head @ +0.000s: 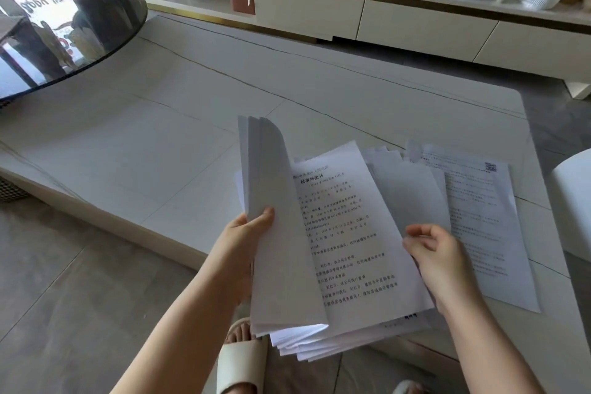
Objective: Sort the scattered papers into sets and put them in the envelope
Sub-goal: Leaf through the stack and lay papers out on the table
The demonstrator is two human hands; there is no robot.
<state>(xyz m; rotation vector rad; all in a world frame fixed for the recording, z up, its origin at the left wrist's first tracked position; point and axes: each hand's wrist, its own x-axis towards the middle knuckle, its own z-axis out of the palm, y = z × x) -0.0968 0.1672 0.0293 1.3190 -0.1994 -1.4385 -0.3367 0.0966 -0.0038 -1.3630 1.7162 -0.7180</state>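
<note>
Soft daylight, wide-angle view, mild blur.
Light enters from the upper left, where the round glass tabletop (64, 25) mirrors a bright window. Low white table (192, 99) evenly lit, shadows faint and soft. Lifted sheets (271, 201) shade the printed page (345, 233); its text is smeared. Cabinet (415, 19) edge bows; shelf clutter soft.

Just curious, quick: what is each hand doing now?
Left hand: grips flipped-up white paper sheets.
Right hand: pinches a white printed page.
</note>
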